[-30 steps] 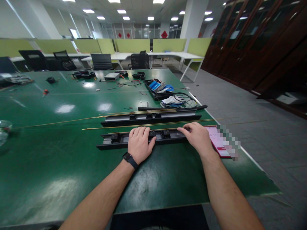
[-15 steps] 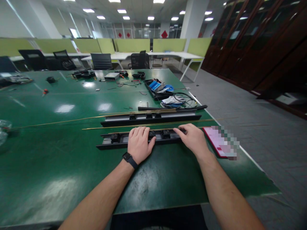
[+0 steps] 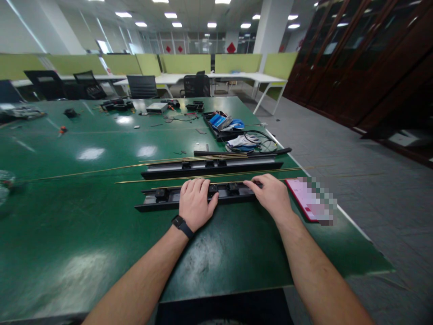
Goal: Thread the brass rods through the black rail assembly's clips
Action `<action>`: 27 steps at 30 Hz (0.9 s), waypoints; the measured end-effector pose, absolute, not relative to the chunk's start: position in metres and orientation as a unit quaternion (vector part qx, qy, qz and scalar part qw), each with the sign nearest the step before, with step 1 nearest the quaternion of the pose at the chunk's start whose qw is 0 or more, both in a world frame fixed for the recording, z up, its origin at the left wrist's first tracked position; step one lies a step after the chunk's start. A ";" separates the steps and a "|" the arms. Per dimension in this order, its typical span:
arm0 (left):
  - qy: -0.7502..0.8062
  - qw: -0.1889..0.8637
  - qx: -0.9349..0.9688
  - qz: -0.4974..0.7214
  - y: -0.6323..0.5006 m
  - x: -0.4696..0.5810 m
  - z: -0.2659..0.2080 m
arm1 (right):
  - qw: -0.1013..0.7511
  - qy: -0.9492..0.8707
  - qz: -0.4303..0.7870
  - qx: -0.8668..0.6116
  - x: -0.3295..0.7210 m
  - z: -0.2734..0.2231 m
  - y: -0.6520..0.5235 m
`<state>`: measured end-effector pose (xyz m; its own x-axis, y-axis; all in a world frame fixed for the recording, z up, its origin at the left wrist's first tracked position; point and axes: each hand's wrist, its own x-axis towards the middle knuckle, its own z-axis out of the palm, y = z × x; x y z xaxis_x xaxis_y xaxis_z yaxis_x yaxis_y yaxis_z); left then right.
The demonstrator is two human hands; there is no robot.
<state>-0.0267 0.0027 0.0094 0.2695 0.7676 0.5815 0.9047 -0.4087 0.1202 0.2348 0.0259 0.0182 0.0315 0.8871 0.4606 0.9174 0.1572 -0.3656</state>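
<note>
In front of me a long black channel-shaped rail [image 3: 157, 207] lies across the table, with several black blocks [image 3: 233, 188] seated in its grey groove. My left hand [image 3: 196, 198] lies over the middle of this rail, fingers wrapped across its far wall and thumb beside a block. Near the right end, my right hand [image 3: 270, 192] pinches a thin brass-coloured rod [image 3: 162, 187] that runs along the rail's far edge; the exact grip is partly hidden by my fingers. Beyond lies a second black rail [image 3: 237, 169] with smaller blocks, and more thin rods [image 3: 135, 181] lie between the two.
A red-edged phone-like slab [image 3: 301, 198] lies right of my right hand. Farther back are a black tray [image 3: 211, 128] with blue items, gloves [image 3: 241, 143] with black cable, and a dark strip [image 3: 287, 150]. The table's right edge [image 3: 352, 221] runs close by.
Both hands keep nearly the same places on the rail and rod. The whole view has shifted very slightly; the rod's far right end seems to reach a little farther right.
</note>
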 end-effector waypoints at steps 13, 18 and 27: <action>-0.536 0.113 -0.784 -0.292 0.002 -0.030 0.010 | 0.294 -0.688 -0.011 -0.663 0.242 0.024 0.027; -0.538 0.114 -0.783 -0.290 0.003 -0.030 0.009 | 0.300 -0.693 -0.018 -0.656 0.238 0.023 0.025; -0.536 0.113 -0.782 -0.296 0.004 -0.029 0.008 | 0.317 -0.699 -0.014 -0.641 0.237 0.019 0.026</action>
<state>-0.0289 0.0036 0.0084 0.2493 0.7718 0.5849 0.9057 -0.3996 0.1413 0.2366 0.0256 0.0188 0.0225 0.8869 0.4613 0.9050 0.1780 -0.3863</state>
